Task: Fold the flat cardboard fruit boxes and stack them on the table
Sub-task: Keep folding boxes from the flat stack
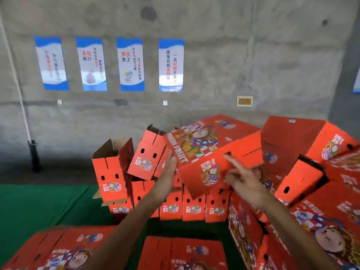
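A folded red "FRESH FRUIT" box (212, 151) sits tilted between the two hands, raised above the heap of finished boxes, its printed top face turned up and towards the left hand. The left hand (168, 172) lies with straight fingers flat against the box's left end, pressing rather than clasping. The right hand (240, 177) is spread loosely at the near side panel, forefinger reaching up to just below the small slot there; nothing is curled round the cardboard, so both hands are released and only steadying or nudging.

By its looks the box is empty corrugated cardboard: probably light, fairly stiff along the panels, easily dented at corners and flaps, and smooth enough on the printed faces to slide. Flat palms on opposite ends, or fingers in the hand-holes, look like the safest hold; squeezing a panel's middle may buckle it.

Beyond the left hand stand smaller open-topped folded boxes (109, 172), one leaning. Under the hands runs a row of upright boxes (193, 208). Past the right hand rises a pile of large folded boxes (303, 141). Nearer the body lie flat unfolded boxes (183, 254) on the green table covering (35, 203). Behind all is a concrete wall with posters (171, 65).
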A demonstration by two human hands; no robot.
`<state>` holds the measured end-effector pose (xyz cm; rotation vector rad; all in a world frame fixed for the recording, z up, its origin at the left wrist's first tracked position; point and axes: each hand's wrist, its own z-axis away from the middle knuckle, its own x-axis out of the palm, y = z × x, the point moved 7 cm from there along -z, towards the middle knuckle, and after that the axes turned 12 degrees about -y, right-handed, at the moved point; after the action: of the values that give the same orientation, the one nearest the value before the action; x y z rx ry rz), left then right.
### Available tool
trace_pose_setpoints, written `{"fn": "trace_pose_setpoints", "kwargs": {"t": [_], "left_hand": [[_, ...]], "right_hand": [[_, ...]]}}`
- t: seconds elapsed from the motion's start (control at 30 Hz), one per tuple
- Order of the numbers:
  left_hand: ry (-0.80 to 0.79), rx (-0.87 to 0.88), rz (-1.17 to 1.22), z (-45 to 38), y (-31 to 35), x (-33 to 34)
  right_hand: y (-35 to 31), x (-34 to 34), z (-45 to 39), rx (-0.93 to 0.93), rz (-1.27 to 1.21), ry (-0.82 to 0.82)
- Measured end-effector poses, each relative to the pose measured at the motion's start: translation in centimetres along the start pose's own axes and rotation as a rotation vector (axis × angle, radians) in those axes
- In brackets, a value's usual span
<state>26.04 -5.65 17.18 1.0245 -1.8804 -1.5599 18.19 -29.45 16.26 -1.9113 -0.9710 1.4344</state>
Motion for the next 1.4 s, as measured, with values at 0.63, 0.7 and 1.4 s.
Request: {"fn": "trace_pose_setpoints", "kwargs": {"t": [0.63, 0.7, 1.4], "left_hand": [[-0.185, -0.021, -0.142, -34.3, 1.2, 10.7], [-0.191, 0.0, -0.232, -34.4, 0.0, 11.0], [-0.13, -0.298, -0.333, 2.8, -22.7, 1.5]], "right_hand": [[2.0, -21.4, -17.2, 0.1, 0.635, 0.329], [3.9, -21.0, -17.0, 0.149, 0.612, 0.305], [15.9, 9.5, 5.3, 0.271, 0.148, -0.114]]}}
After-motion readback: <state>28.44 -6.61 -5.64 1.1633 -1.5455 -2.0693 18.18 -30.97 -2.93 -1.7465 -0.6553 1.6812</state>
